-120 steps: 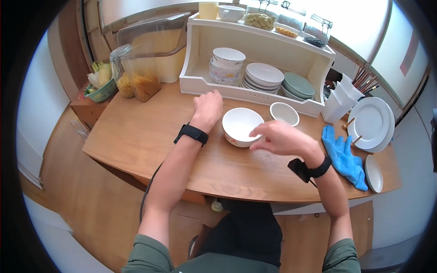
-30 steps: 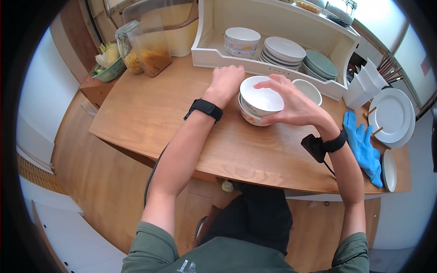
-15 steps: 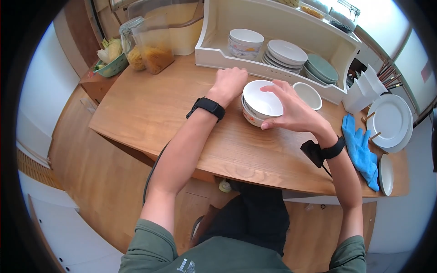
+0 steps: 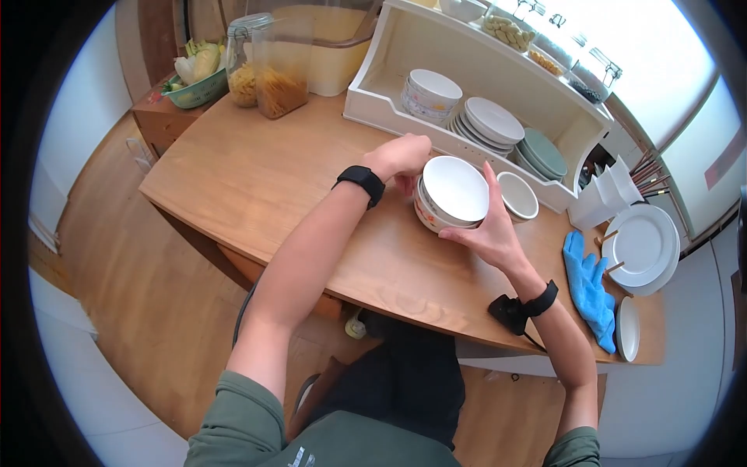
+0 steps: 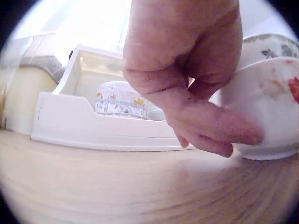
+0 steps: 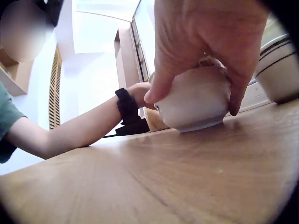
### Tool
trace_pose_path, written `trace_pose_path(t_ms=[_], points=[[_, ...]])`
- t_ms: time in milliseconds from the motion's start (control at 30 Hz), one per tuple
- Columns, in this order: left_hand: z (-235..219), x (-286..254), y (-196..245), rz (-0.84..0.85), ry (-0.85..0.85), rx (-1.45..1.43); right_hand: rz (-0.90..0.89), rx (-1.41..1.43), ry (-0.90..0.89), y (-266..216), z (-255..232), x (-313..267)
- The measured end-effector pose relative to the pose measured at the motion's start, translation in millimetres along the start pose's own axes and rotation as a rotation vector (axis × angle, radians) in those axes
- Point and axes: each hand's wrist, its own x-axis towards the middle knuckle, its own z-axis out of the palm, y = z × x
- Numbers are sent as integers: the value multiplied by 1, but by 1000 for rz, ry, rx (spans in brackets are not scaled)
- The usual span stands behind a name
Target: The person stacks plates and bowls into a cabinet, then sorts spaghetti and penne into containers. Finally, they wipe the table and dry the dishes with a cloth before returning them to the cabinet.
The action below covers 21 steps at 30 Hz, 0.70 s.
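Stacked bowls (image 4: 454, 191): right hand (image 4: 495, 235) grips sides; left hand (image 4: 400, 158) loosely extended alongside.

No lettering, brand or number is coming through legibly in any view. At the bottom edge of the head view, a dark green short-sleeved shirt (image 4: 366, 444) is carrying a small pale print, cut off by the frame and too small to read. Left of centre in the left wrist view, a white round bowl with a coloured band (image 5: 120, 108) is showing orange and blue-grey marks, too blurred to tell lettering from decoration.
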Motion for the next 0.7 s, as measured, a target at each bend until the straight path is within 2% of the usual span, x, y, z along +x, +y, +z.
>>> trace_pose_path(t_ms=[33, 167, 233, 267, 300, 367, 433, 500, 533, 567, 633, 700], points=[[-1, -1, -1, -1, -90, -273, 21, 32, -14, -1, 0, 2], [-5, -3, -2, -9, -100, -432, 12, -18, -9, -2, -1, 14], [-10, -3, 1, 60, 83, -498, 61, 31, 31, 5, -3, 27], [-9, -4, 4, 142, 188, -519, -4, 55, 77, 7, -4, 37], [-13, -2, 7, 144, 195, -519, 8, 2, 94, 8, -12, 45], [-15, 10, 8, 143, 398, -489, -80, -133, 159, 0, -26, 67], [-8, 20, 9, 203, 456, -597, -99, -101, 205, 6, -38, 96], [0, 22, 13, 476, 818, -603, 14, 68, 198, -2, -46, 119], [-4, 10, 19, 487, 820, -482, 10, 70, 196, -3, -46, 129], [0, 14, 17, 484, 823, -480, 6, 75, 207, -4, -46, 139], [6, 23, 13, 579, 1046, -245, -4, 82, 218, -5, -44, 156], [9, 27, 4, 570, 1063, -134, -24, 51, 249, -4, -37, 170]])
